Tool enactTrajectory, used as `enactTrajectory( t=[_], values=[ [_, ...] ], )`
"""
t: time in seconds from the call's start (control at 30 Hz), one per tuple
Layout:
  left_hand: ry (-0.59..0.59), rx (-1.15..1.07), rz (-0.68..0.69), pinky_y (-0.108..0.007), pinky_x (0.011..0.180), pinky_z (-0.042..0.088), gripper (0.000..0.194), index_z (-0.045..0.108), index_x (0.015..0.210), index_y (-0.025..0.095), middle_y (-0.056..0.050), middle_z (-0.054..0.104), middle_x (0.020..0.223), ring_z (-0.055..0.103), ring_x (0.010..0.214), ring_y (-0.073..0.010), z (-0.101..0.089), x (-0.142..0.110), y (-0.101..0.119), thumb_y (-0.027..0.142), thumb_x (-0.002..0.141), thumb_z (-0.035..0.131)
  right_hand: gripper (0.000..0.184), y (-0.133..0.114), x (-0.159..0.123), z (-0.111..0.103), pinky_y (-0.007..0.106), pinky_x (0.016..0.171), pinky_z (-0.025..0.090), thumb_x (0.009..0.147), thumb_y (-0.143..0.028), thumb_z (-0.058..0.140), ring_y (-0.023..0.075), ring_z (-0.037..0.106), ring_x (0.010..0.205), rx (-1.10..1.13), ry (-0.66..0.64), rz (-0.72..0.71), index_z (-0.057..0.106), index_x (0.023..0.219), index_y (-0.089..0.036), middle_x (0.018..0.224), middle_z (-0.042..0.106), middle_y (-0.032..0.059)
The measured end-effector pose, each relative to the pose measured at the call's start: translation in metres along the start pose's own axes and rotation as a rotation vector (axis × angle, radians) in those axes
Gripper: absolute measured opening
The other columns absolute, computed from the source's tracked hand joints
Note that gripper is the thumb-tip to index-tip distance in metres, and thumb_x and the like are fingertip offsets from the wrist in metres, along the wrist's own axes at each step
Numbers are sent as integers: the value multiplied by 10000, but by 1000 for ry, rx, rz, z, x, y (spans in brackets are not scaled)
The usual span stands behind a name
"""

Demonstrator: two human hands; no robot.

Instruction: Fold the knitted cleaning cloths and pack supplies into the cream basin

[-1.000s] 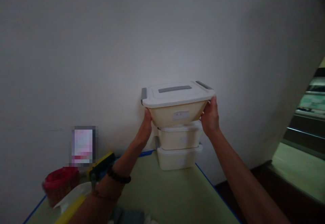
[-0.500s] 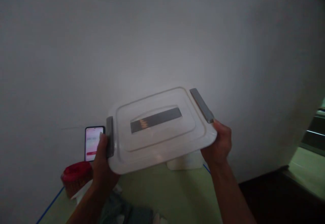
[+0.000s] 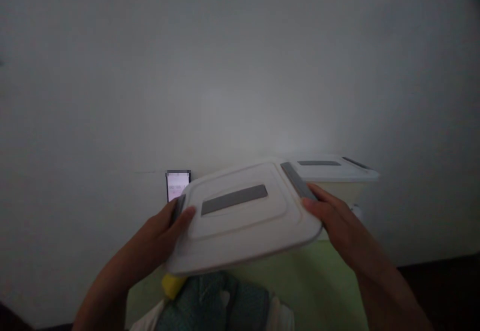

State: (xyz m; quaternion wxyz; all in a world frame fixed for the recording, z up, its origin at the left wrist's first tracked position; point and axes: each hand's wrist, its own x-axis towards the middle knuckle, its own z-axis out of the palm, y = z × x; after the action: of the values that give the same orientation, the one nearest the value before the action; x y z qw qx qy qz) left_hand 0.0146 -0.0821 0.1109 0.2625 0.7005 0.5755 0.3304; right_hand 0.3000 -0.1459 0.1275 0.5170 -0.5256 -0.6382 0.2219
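Note:
Between my two hands is a storage box with a white lid, a grey strip across its middle and a grey clip at each short end. It is tilted, its left end lower and its top turned towards me; the body under the lid is hidden. My left hand grips the left end, thumb on top of the lid. My right hand holds the right end beside the grey clip, thumb on the lid. Behind, near my right hand, stands a stack of similar cream boxes, partly covered by the held box and my hand.
A phone leans against the wall behind my left hand. Below the held box, a dark green fabric item and a yellow object lie on the green tabletop. The wall rises close behind the boxes.
The storage box came off the stack and moved towards me and left, its lid tipping into view. The stack now appears farther right. Both hands kept hold of the box's ends.

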Motion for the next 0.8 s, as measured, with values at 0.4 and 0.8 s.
enactTrajectory(
  t=[0.4,0.8],
  values=[
    [-25,309,34,-413,815,480,629,313,1352,146,-163,669,1066,640,953,-305,0,-14,-1,543,871,244,768,18,-3,-10,323,609,515,814,-579,437,230,675,728,-407,-133,154,140,1434,-238,981,698,101],
    [-160,589,192,-417,856,451,434,625,992,134,-166,683,1032,641,956,-294,5,-13,-8,336,880,258,520,26,-4,1,238,302,441,877,-428,358,127,558,336,-556,-496,228,396,1356,-227,826,701,98]
  ],
)
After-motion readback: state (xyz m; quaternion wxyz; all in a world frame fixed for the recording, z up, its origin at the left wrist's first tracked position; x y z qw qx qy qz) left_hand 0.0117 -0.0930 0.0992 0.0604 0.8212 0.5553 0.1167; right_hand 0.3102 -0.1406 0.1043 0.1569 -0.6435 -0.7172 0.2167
